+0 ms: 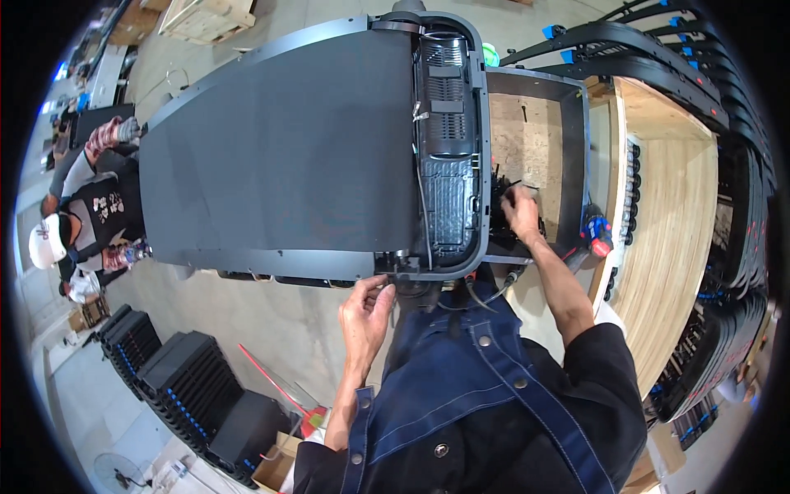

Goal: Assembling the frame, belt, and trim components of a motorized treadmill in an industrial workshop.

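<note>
A treadmill deck with a dark belt (288, 140) lies in front of me, its motor end uncovered at the right. At the near corner of its grey frame is my left hand (364, 317). Thumb and forefinger are drawn together close to the roller end (401, 262); anything between them is too small to make out. To the right, my right hand (520, 212) reaches into a wood-bottomed tray (573, 123) with dark sides. Its fingers are bent together over a heap of black bolts (499, 191), and what they pinch is hidden.
A blue-and-red power drill (596, 230) rests beside the tray, next to a wooden crate (671, 206). Black curved frames (650, 49) stand at the far right. At the far left, another person (95, 206) touches the deck's end. Stacked black parts (197, 387) stand lower left.
</note>
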`<state>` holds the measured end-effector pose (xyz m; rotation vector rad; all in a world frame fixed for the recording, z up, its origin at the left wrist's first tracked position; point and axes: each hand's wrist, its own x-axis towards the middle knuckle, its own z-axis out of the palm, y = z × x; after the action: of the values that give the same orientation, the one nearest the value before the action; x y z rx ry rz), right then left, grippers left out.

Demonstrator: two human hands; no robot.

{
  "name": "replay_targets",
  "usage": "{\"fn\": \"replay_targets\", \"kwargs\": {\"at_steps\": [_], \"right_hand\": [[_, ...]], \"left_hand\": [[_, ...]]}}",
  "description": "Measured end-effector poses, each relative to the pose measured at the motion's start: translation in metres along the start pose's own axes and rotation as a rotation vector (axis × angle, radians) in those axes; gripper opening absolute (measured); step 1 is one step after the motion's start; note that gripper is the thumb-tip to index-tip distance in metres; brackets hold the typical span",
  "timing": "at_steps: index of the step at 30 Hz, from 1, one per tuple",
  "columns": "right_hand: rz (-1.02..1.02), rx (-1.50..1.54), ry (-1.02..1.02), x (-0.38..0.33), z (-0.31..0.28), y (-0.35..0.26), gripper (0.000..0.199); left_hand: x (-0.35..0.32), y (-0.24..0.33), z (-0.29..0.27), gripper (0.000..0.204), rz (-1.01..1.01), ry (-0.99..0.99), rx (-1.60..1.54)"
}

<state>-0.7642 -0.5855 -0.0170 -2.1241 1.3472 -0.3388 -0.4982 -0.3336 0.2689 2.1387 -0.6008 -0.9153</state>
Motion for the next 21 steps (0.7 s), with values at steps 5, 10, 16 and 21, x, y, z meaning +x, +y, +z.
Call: {"fn": "replay_targets", "kwargs": {"at_steps": [5,10,16,21], "right_hand": [[0.435,1.059,0.437,-0.035,-0.077,-0.106,0.005],[0.425,1.293,0.38,-0.094,-0.118,-0.19,0.008],[0.418,1.186,0.14,-0.123,-0.092,-0.218,0.008],[0.232,0.46,-0.027,-0.127,-0.129,-0.239,0.014]], "left_hand": [[0.017,-0.016,-0.032,0.02,0.14,-0.072,-0.112],[0.057,0.002,-0.04,0.013,0.593,-0.203,0.116],[0.096,0.047,-0.035,0.035,1.152,-0.523,0.584],[0.12,0.052,-0.015,0.03,1.557,-0.728,0.923]]}}
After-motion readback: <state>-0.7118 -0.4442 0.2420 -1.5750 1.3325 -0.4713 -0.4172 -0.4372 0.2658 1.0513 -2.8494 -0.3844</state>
